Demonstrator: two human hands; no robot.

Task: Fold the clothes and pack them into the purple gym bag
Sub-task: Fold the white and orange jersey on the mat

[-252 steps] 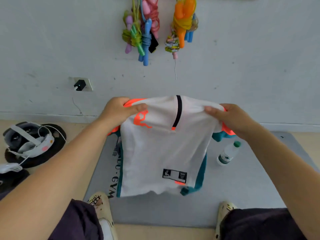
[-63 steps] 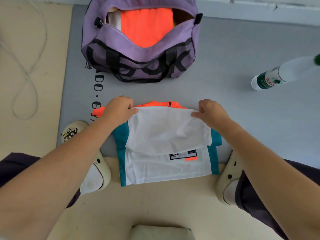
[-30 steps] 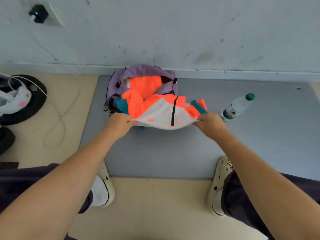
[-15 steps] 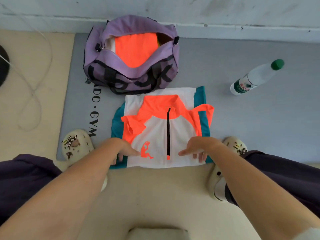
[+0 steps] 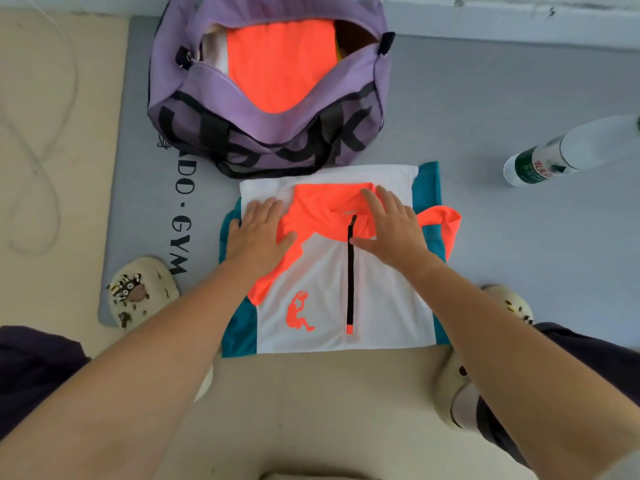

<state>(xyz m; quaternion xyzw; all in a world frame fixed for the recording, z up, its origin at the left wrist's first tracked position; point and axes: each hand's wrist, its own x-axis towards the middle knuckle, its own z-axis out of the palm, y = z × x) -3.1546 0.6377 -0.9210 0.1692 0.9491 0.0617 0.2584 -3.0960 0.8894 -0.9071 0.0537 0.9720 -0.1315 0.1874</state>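
Note:
A folded white, orange and teal zip shirt (image 5: 381, 299) lies front side up on the grey mat (image 5: 519, 254), its lower edge over the beige floor. My left hand (image 5: 258, 233) presses flat on the shirt's left shoulder. My right hand (image 5: 391, 226) lies flat on the orange collar beside the black zip. Just beyond the shirt stands the purple gym bag (image 5: 242, 109), unzipped, with a folded orange garment (image 5: 280, 64) inside. An orange sleeve end sticks out at the shirt's right side.
A clear water bottle (image 5: 568, 150) with a green label lies on the mat at the right. My two cream clogs (image 5: 142, 292) flank the shirt at the mat's near edge. A white cable (image 5: 41, 140) loops on the floor at the left. The wall runs behind the bag.
Since half a second ago both hands slid from the shirt's near edge up to its shoulders and collar. Before that the shirt was lifted, turned over and laid down front side up.

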